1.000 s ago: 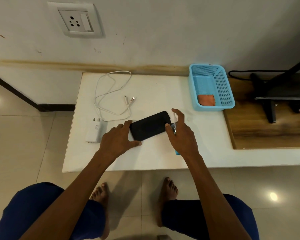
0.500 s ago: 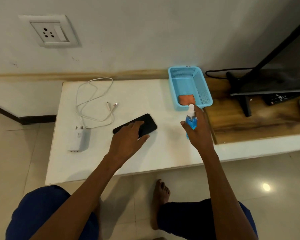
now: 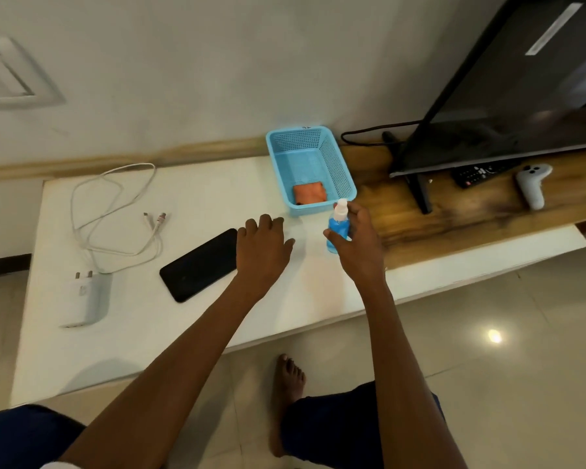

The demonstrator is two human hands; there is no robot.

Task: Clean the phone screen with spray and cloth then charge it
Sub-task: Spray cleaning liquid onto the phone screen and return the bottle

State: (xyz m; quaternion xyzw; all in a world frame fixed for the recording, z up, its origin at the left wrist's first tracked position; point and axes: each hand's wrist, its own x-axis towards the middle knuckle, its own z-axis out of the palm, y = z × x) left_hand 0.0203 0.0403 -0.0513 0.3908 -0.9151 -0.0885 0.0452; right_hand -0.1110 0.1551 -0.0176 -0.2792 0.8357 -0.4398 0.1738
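The black phone (image 3: 200, 264) lies screen-up on the white table (image 3: 200, 319). My left hand (image 3: 263, 247) hovers just right of the phone with loosely spread fingers, holding nothing. My right hand (image 3: 357, 245) grips a small blue spray bottle (image 3: 337, 228) with a white cap, upright, just in front of the blue basket (image 3: 339, 167). An orange cloth (image 3: 309, 193) lies folded inside the basket. A white charger plug (image 3: 87, 296) with its coiled white cable (image 3: 115, 211) lies at the table's left. A wall socket (image 3: 0, 79) shows at the far left.
A wooden shelf (image 3: 454, 214) adjoins the table on the right and carries a dark TV (image 3: 504, 96) on its stand, a black remote (image 3: 481, 172) and a white controller (image 3: 531, 187). Tiled floor and my bare foot (image 3: 286, 394) lie below the table edge.
My left hand has left the phone and moved right of it. My right hand has carried the spray bottle to the right, up to the basket. The view has swung right.
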